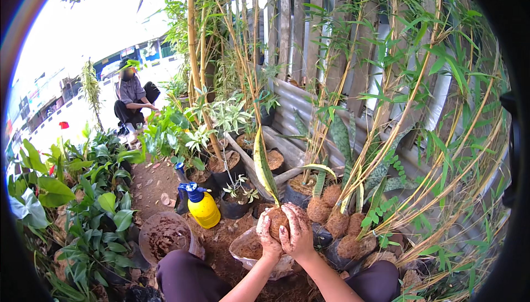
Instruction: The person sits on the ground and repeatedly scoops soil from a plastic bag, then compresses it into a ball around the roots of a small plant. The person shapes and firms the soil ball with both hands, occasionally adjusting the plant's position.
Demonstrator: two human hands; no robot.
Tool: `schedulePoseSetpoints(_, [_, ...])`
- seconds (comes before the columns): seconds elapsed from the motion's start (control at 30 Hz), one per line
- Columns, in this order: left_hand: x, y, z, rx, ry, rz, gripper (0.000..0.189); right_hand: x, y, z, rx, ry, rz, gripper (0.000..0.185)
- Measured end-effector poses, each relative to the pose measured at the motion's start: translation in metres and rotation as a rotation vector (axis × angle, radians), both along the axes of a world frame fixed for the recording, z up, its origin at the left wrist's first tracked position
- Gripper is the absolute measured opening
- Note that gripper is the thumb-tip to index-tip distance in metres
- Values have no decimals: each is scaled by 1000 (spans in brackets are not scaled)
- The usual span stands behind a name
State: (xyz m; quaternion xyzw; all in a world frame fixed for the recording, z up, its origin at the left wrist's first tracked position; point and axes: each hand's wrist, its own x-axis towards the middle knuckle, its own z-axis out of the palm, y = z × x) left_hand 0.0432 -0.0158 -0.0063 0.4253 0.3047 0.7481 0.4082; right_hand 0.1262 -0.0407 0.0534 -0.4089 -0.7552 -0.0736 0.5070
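Between my left hand and my right hand is a round brown fibre-covered root ball. Both hands cup it from the sides, and soil clings to the fingers. One upright snake plant leaf, green with yellow edges, rises from its top. Below the hands lies an opened plastic bag of brown fibre. A clear plastic tub with dark residue stands to the left. Behind it is a yellow spray bottle with a blue head. Several similar fibre balls with leaves are grouped at the right.
Leafy plants line the left side. Potted plants in black bags stand ahead, before a corrugated metal sheet. Bamboo stems lean across the right. Another person crouches farther off at upper left, beside a paved road.
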Motion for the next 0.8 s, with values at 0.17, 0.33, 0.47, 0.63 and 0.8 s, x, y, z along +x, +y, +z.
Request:
schedulePoseSetpoints(0.17, [-6,9,-14,-24,181,71,42,-4,1,-15,-174,216,-4,42])
schedulePoseSetpoints(0.33, [-10,12,-15,-89,-42,-106,41,-5,7,-30,-474,588,102,42])
schedulePoseSetpoints(0.47, [-15,10,-7,-45,-23,-184,41,-5,15,-40,-624,959,349,36])
schedulePoseSetpoints(0.63, [-15,10,-7,7,47,-275,42,13,17,-37,-847,1161,634,34])
schedulePoseSetpoints(0.8, [-8,3,-2,-238,-26,-419,42,21,20,-28,-983,1266,869,46])
